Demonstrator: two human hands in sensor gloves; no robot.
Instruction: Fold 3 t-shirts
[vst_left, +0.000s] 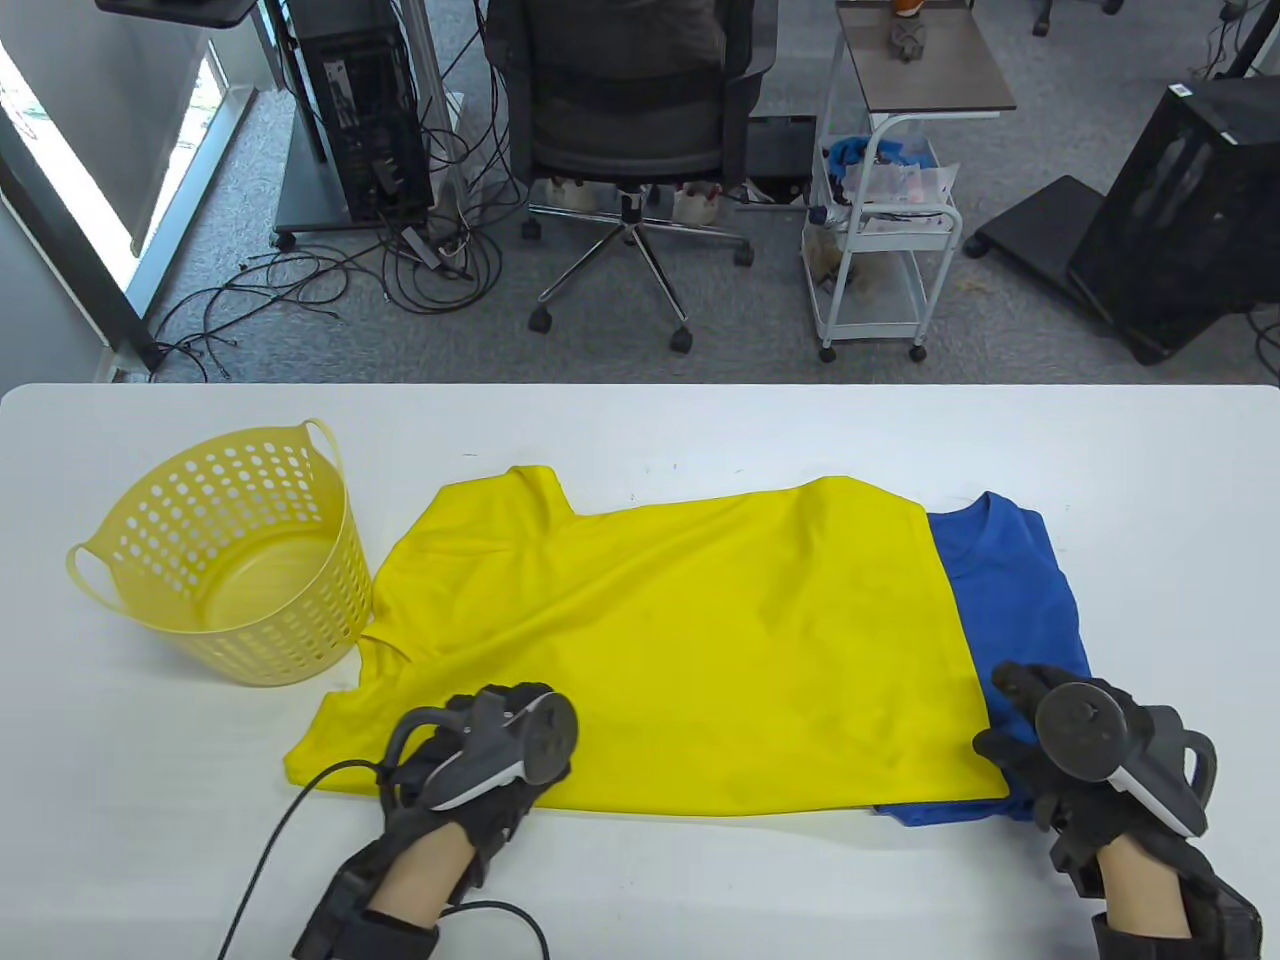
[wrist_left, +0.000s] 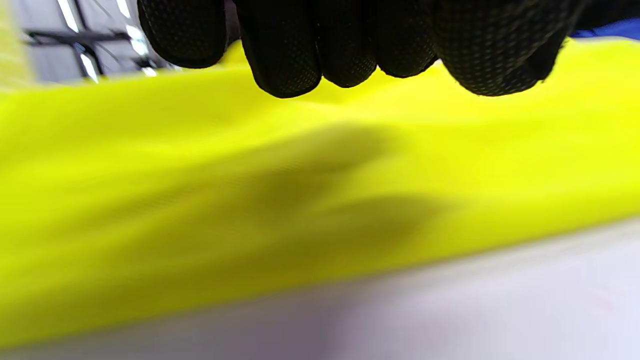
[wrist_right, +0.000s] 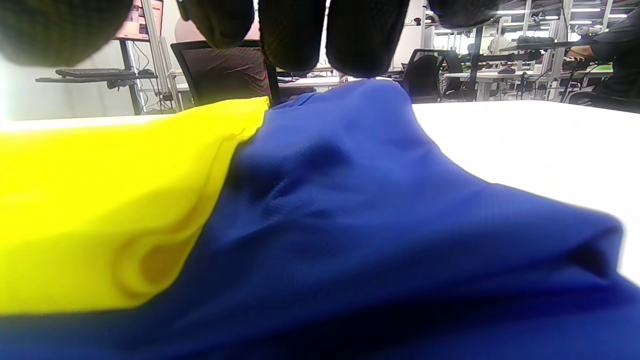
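While the left hand (vst_left: 478, 757) is planted on the near edge of the yellow t-shirt (vst_left: 680, 640), its fingers (wrist_left: 290, 55) are seen curled down onto the cloth; whether a fold of fabric is actually pinched cannot be told. Over on the other side, the right hand (vst_left: 1085, 745) is set at the shirt's near right corner, where yellow overlaps the blue t-shirt (vst_left: 1010, 590), and its fingers (wrist_right: 295, 35) are bent down over the blue fabric, though a true grip cannot be confirmed. Outward from both hands, the yellow shirt is spread flat on the white surface (vst_left: 700, 430), its long axis running left to right, collar end towards the yellow basket (vst_left: 225, 555), which stands just beside it. Everything still to be folded lies away from the fingers, towards the far edge. The near hem is covered at both ends, so a lengthwise fold away from the person is judged likeliest. A third shirt is not seen.
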